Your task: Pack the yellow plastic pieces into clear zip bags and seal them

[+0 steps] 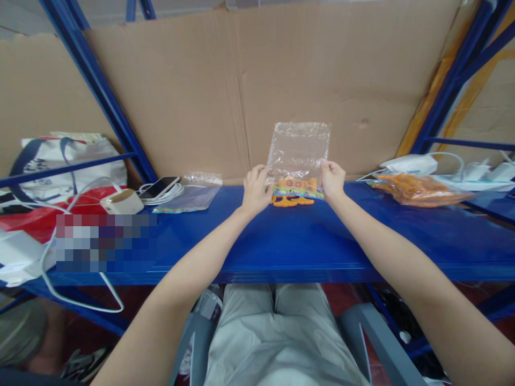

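A clear plastic bag (301, 145) is held up over the blue shelf with its colourful printed strip at the bottom. Pinched on its right edge is my right hand (333, 181), its fingers closed. My left hand (257, 188) has its fingers curled at the left edge of the same bag, thumb toward the plastic. Orange plastic pieces (295, 185) show through the lower bag. Below the printed strip, touching or close to the shelf, more orange shapes (287, 202) stick out; whether they are joined to those above I cannot tell.
On the blue shelf (298, 241), another clear bag (193, 195) lies at left beside a phone (161, 187) and coiled white cable. At right sit bagged orange pieces (418, 190) and a white power strip (478, 182). A cardboard sheet (322, 69) stands behind; blue posts flank it.
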A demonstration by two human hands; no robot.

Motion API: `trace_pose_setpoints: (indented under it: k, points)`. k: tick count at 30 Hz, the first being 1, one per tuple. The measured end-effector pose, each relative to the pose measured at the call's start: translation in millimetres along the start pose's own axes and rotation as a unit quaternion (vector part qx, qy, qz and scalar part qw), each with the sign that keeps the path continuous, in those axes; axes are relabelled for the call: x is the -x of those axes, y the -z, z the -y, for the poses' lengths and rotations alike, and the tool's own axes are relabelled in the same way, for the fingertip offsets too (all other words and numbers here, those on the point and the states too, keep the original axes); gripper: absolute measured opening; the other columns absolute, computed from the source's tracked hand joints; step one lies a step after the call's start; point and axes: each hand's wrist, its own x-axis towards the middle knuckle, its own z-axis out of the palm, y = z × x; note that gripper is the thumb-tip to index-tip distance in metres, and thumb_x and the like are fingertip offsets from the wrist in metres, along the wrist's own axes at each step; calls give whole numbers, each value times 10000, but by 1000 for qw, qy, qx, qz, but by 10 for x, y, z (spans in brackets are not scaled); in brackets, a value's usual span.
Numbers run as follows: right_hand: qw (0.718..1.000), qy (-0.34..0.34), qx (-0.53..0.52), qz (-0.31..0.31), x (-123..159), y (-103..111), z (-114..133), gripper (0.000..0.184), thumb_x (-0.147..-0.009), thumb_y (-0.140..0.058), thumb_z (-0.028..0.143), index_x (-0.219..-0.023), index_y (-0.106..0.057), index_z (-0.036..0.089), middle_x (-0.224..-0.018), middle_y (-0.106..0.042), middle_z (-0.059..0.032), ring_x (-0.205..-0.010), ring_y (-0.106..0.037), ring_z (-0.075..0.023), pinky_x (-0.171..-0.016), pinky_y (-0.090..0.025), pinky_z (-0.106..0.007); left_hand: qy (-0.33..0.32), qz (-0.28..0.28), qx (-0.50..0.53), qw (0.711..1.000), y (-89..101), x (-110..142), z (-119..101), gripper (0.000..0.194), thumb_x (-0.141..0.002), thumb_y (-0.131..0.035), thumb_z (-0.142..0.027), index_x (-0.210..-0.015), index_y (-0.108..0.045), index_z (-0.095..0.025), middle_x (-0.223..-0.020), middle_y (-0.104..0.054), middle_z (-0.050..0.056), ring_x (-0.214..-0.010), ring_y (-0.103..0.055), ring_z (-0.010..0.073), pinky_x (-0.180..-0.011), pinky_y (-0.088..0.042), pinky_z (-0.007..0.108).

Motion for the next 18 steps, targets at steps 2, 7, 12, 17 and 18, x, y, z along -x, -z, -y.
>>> trace_pose_setpoints:
  k: [2,7,12,17,18]
  points:
    - [1000,10,-1,-13,2,-7,6,384,-870,-564,585,-771,-536,215,-403,-335,101,-353,-388,-119,-383,-310,-245,-28,-4,-33,999,30,40,-122,495,-898,-510,-311,-1385,-482,-221,-1535,-385,149,-1407,-340,334,-1119,-289,564]
    - [999,40,-2,-4,71,-41,67,416,-871,-531,630,-785,-525,222,-415,-338,101,-371,-409,-123,-408,-335,-248,-174,62,-52,981,35,155,-412,682,-924,-481,-502,-1534,-274,-276,-1650,-166,121,-1513,-110,344,-1169,-79,633]
    - [998,64,-17,15,136,-86,120,441,-860,-519,664,-794,-517,228,-405,-343,103,-359,-392,-119,-399,-317,-241,-277,133,-98,946,44,200,-505,699,-916,-506,-254,-1556,-233,-326,-1636,-245,71,-1517,-153,297,-1186,-21,627]
    - [995,85,-8,47,174,-95,150,479,-860,-494,693,-838,-560,219,-397,-353,97,-343,-369,-117,-384,-292,-239,-263,141,-156,942,73,120,-386,710,-914,-463,-156,-1556,-225,-347,-1606,-321,66,-1495,-242,289,-1176,-43,667]
    - [995,88,-7,53,182,-94,152,484,-859,-495,695,-851,-568,216,-398,-360,95,-343,-370,-117,-383,-292,-239,-257,140,-164,942,70,102,-359,705,-917,-468,-166,-1555,-229,-345,-1606,-319,73,-1493,-247,296,-1170,-55,679]
